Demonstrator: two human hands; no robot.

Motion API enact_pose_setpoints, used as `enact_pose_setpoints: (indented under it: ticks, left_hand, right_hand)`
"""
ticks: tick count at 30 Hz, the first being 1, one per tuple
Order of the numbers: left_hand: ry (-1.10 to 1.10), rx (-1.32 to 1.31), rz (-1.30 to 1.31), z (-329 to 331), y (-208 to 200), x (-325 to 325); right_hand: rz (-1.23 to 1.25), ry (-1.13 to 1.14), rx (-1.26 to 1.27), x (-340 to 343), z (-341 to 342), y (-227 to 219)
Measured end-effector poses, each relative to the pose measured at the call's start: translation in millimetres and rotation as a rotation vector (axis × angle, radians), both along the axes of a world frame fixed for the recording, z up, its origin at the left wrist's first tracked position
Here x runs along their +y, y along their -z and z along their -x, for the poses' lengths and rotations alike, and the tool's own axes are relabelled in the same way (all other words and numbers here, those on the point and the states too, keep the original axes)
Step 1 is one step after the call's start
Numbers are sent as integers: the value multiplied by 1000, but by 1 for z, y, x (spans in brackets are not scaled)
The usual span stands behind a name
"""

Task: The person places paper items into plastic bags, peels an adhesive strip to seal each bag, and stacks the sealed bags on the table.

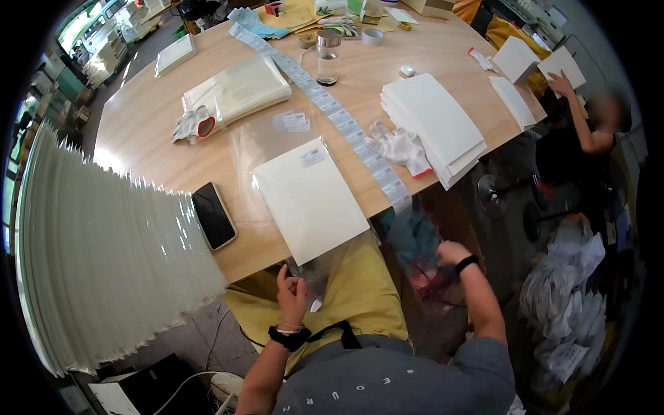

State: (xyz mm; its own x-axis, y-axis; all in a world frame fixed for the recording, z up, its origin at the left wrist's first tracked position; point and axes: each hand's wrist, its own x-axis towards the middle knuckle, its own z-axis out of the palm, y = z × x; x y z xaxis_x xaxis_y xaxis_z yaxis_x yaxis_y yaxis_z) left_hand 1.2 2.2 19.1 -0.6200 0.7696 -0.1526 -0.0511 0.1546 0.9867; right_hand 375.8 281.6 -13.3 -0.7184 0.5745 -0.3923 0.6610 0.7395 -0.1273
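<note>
A white board with a small label near its top edge lies at the table's front, on or in a clear plastic bag; I cannot tell which. Just below its near corner is my left hand, index finger stretched out, the others loosely bent, with no held thing visible. My right hand hangs right of my lap with curled fingers, over a box of crumpled blue and red plastic. Whatever it grips is too small to make out. A long strip of labels runs across the table to the front edge.
A tall stack of plastic-sleeved sheets rises at left beside a phone. Plastic bags, a glove, a glass jar, white boards and another glove lie beyond. A co-worker handles boards at right.
</note>
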Motion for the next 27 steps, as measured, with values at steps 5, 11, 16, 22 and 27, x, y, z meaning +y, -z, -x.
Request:
enact_pose_setpoints:
  ticks: [5,11,16,22,27]
  left_hand:
    - [209,619,-11,7,-16,10]
    - [212,1219,-60,28,-39,27]
    - [440,947,-67,47,-31,29]
    - [77,78,261,36,-1,28]
    - [-60,-247,227,29,39,11]
  right_hand:
    - [94,104,781,-26,139,-70]
    - [88,-487,930,3,176,-66]
    - [354,-335,927,12,180,-67]
    - [254,188,772,-18,199,-44]
    - [-7,409,881,-43,207,-44]
